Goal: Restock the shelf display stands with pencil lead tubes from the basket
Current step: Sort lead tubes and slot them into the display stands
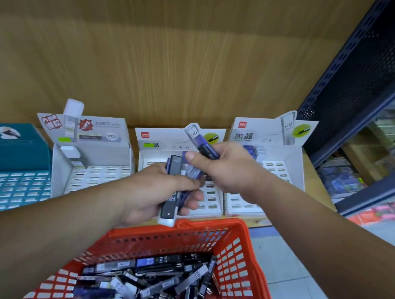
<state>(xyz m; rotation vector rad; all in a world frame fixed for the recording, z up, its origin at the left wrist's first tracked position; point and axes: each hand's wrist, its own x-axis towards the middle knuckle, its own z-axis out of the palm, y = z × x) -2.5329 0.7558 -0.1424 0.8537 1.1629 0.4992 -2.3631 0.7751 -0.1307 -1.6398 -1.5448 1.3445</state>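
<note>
Holding a bunch of lead tubes [171, 188] in the left hand [150, 193], fingers curled round them; pinching one blue tube [208, 150] in the right hand [229, 168] over the middle stand [212, 202]. Barely begun, judging by mostly bare slots [102, 174] and a basket [235, 254] heaped with tubes

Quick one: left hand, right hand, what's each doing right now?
Left hand: closed, fingers gripping a bundle of tubes.
Right hand: closed, fingers gripping blue tubes.
</note>
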